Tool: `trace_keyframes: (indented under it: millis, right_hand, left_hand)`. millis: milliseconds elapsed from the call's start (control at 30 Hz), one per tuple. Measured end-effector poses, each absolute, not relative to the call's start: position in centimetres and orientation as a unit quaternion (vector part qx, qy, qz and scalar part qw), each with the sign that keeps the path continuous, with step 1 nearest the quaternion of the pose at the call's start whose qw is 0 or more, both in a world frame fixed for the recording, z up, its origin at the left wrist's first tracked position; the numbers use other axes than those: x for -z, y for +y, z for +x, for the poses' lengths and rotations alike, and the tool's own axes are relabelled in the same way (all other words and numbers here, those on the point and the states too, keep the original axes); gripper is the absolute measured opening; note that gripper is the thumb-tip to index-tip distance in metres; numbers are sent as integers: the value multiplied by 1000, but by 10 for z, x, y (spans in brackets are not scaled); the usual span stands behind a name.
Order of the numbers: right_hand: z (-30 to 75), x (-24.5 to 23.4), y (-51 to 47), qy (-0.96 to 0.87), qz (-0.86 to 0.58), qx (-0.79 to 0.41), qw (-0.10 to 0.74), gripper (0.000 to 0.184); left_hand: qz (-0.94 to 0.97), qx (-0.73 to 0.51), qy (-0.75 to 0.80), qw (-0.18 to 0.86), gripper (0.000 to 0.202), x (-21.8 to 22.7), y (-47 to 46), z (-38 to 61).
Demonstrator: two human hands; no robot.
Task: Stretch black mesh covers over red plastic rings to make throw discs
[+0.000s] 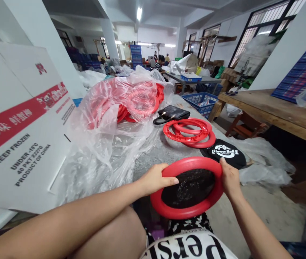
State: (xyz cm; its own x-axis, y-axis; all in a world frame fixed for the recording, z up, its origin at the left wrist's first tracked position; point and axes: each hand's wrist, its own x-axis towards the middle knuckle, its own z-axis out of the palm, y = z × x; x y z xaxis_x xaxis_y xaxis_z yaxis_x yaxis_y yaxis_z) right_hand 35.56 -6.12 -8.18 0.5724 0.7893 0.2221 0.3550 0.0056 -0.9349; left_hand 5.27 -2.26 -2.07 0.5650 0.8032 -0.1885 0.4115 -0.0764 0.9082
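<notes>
A red plastic ring with black mesh stretched across it [169, 209] is held over my lap at the table's near edge. My left hand [156, 178] grips its left rim, thumb over the top, fingers closed around it. My right hand [229, 178] clasps the right rim the same way. Just beyond lies a black fabric piece printed "Throw Ball" [224, 153]. Further back on the grey table [158, 147] rest loose red rings [189, 132].
A clear plastic bag full of red rings [120, 102] sprawls across the table's left. A white cardboard box [15, 122] stands at far left. A black handbag [171, 114] lies behind the rings. A wooden bench [274, 109], blue crates and distant seated people are at the right and back.
</notes>
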Motion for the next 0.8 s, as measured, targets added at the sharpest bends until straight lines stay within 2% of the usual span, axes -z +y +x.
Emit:
trace_keyframes:
  millis: [100,200,267,367,467,633,800]
  right_hand:
    - [357,93,-60,-407,-657,-237,589,61]
    - [343,78,-61,-508,-633,-190,552,57]
    - [327,57,-65,-616,-601,-137,491,54]
    - [298,30,-73,-754,-555,-64,346,53]
    - [277,25,-75,-771,-566,23,292,58]
    - [293,40,-62,-718,-608,-10,339,59]
    - [346,43,-45,-540,-660,-68,518,66]
  left_hand:
    - [722,-208,438,493,46,14,-26,51]
    - [750,-172,461,441,40,3,-33,56]
    - [778,-131,464,404,37,-3,-38,61]
    - [812,-93,446,365,37,-8,-46,67]
    - [820,-82,444,352,36,-11,-51,71]
    - [798,-86,457,383,38,-11,-48,73]
    - [722,-194,446,492,47,0,-34,57]
